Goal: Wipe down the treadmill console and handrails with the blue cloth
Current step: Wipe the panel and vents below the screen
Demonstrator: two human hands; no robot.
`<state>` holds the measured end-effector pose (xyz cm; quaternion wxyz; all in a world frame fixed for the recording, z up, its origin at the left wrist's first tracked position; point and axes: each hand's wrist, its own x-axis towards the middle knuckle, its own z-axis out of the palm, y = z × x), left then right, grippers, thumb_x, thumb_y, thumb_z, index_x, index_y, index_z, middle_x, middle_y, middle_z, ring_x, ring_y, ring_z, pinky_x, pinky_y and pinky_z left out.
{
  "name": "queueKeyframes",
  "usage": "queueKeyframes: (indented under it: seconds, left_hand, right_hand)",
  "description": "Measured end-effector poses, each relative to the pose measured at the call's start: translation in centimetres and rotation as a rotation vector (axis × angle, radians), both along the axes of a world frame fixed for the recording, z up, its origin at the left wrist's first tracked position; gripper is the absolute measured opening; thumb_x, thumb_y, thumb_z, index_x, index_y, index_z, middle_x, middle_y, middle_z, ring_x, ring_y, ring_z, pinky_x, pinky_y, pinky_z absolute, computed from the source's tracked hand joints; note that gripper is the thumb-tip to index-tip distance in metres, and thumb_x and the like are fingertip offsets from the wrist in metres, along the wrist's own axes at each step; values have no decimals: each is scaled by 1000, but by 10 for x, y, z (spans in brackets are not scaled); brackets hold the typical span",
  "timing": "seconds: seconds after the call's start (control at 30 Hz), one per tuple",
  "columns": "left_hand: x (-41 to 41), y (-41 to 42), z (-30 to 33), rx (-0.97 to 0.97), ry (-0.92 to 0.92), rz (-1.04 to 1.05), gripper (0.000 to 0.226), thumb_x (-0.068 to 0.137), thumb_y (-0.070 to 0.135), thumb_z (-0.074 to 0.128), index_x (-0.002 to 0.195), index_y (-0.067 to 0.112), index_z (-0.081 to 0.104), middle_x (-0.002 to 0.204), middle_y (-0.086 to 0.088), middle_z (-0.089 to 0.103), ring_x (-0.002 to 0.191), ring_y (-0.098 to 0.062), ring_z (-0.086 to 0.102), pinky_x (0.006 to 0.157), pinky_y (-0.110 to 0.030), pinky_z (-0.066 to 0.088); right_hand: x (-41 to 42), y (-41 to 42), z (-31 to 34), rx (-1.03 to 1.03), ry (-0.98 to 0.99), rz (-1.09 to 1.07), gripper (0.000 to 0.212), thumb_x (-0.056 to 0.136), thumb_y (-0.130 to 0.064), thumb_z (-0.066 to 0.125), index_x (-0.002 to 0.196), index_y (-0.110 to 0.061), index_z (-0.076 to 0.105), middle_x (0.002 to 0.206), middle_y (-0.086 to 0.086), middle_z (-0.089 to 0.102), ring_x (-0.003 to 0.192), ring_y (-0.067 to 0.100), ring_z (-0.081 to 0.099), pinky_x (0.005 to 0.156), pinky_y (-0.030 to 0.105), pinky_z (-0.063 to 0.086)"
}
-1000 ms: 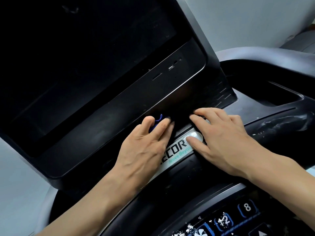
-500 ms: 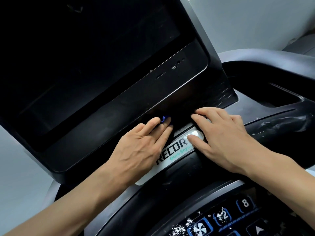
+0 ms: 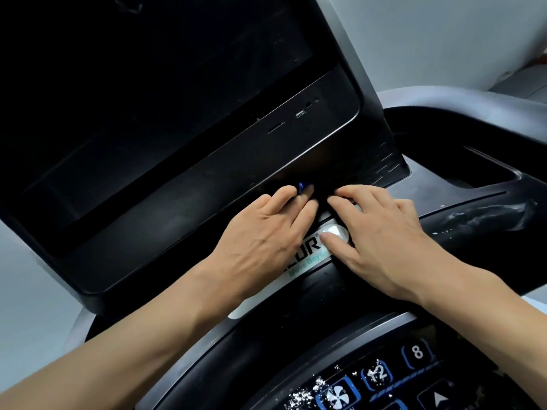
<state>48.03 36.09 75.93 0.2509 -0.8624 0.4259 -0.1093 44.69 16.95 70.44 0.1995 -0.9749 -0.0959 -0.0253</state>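
My left hand [image 3: 266, 232] lies flat at the foot of the black console screen [image 3: 148, 99], its straight fingers pushing the blue cloth [image 3: 302, 187] into the slot under the screen's lower bezel. Only a small blue sliver of cloth shows between the fingertips; the rest is hidden beneath the hand. My right hand [image 3: 381, 238] rests just to the right, almost touching the left. Its fingertips reach into the same dark slot and its thumb presses on the white logo strip [image 3: 307, 255]. The right handrail [image 3: 473, 113] curves away at the upper right.
A lower button panel [image 3: 384, 377] at the bottom right carries white dust specks around the fan and number keys. White smears mark the black tray edge [image 3: 488, 214] on the right. A recessed pocket [image 3: 479, 170] opens behind it. A grey wall lies beyond.
My left hand has slid right along the slot with the cloth, closing up to the right hand and covering more of the logo. The right hand has stayed nearly in place.
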Motion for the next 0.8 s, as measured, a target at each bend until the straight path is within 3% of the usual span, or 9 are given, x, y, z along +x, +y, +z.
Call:
queueKeyframes:
  seconds: [0.07,0.2,0.4,0.53,0.67,0.8]
  left_hand:
    - [-4,6,-3,-68,14,8,53,100,-1,13,137,-7,51,142,-25,53,124,-38,51,91,-42,52]
    - [-7,10,-2,-146,-31,-54,34,96,-6,47,126,-13,59,126,-27,62,114,-40,58,105,-41,45]
    - [1,-4,-5,-60,-101,-43,52,97,4,23,139,-4,53,146,-19,52,138,-33,44,109,-35,30]
    - [0,8,-1,-68,11,-11,53,97,6,24,142,-2,51,150,-17,49,142,-32,42,102,-38,47]
    - [-9,27,2,-41,40,-8,52,94,5,31,142,-1,53,151,-16,50,139,-32,47,102,-39,50]
    - [1,11,-2,-37,36,-22,54,96,7,24,141,-2,54,150,-17,50,134,-31,50,99,-38,50]
  right_hand:
    - [0,0,-1,8,-4,1,77,86,-67,14,144,-28,44,150,-11,35,142,13,28,105,39,29]
    - [1,0,-3,33,-25,-8,71,87,-65,20,139,-27,50,146,-10,41,138,14,33,100,39,31]
    - [0,0,-2,53,-28,-20,67,88,-63,27,134,-25,57,142,-8,49,135,17,42,96,41,36]
    - [-1,-2,1,65,-2,-6,72,87,-66,20,141,-28,50,148,-12,41,141,12,33,103,37,30]
    - [-3,-3,3,88,32,2,76,86,-66,14,146,-29,44,152,-13,34,144,10,26,110,36,26]
    - [-3,-1,5,87,48,-1,74,87,-65,15,145,-29,43,153,-13,32,144,9,23,112,36,25]
